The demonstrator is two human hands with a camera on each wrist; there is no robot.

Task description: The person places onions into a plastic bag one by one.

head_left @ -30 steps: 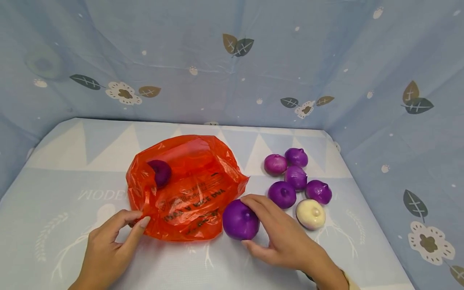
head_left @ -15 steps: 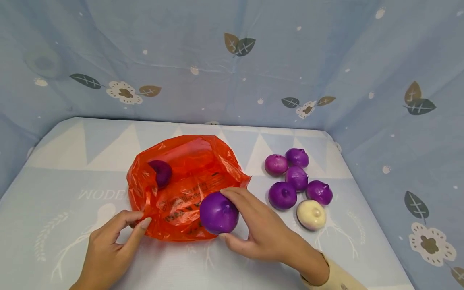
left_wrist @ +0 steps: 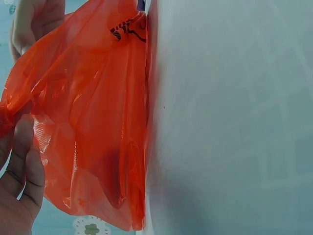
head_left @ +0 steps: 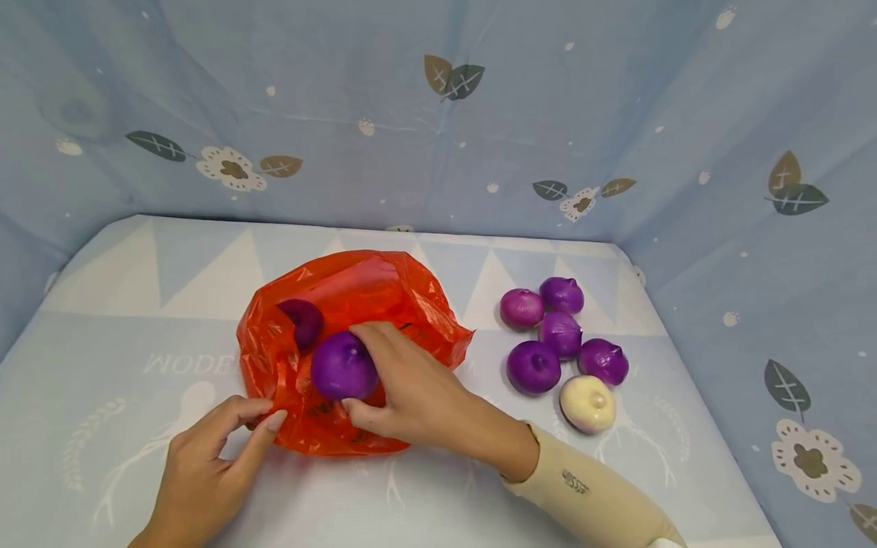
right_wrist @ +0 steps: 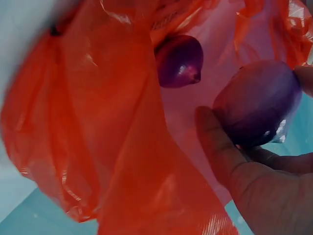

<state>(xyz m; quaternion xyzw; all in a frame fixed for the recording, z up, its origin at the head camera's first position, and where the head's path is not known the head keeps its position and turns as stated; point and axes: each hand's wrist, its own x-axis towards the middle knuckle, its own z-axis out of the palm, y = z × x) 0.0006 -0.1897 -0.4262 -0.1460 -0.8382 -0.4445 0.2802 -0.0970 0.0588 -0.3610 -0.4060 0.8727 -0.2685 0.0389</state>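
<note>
A red plastic bag (head_left: 370,285) lies with its mouth spread on the table. My left hand (head_left: 212,464) pinches the bag's near left edge between thumb and fingers; the left wrist view shows those fingers (left_wrist: 22,147) at the gathered plastic. My right hand (head_left: 414,388) grips a purple onion (head_left: 342,367) over the bag's opening, thumb on the near side and fingers on the far side. In the right wrist view the held onion (right_wrist: 259,103) is inside the bag's mouth. Another purple onion (head_left: 304,323) rests inside the bag at the left.
To the right of the bag sits a cluster of several purple onions (head_left: 560,335), with a pale onion (head_left: 588,405) at its near end. Behind the table (head_left: 137,335) hangs a blue patterned curtain (head_left: 342,99), which also runs along the right side.
My right hand has carried the purple onion left, from beside the bag to over its opening. My left hand keeps its pinch on the bag's edge in place.
</note>
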